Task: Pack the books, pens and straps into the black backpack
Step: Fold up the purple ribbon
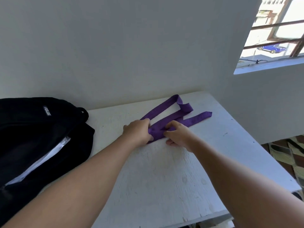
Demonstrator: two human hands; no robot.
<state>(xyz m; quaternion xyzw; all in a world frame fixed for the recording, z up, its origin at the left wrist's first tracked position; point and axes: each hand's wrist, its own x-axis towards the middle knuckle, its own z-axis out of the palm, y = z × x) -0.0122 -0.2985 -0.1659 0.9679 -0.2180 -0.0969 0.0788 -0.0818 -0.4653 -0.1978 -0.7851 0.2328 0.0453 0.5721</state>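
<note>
A purple strap (pixel 171 115) lies in loose folds on the white table (pixel 164 170), its far loops reaching toward the wall. My left hand (pixel 138 131) grips the gathered near end of the strap from the left. My right hand (pixel 178 134) pinches the same bunched part from the right, fingers curled over it. The black backpack (pixel 32 137) lies on its side at the table's left, its zip open, with something white (pixel 44 162) showing inside the opening.
A white wall runs behind the table. A window (pixel 276 33) with bars sits at the upper right. The table's right edge drops to a patterned floor (pixel 289 155). Bare tabletop lies between my arms and the front edge.
</note>
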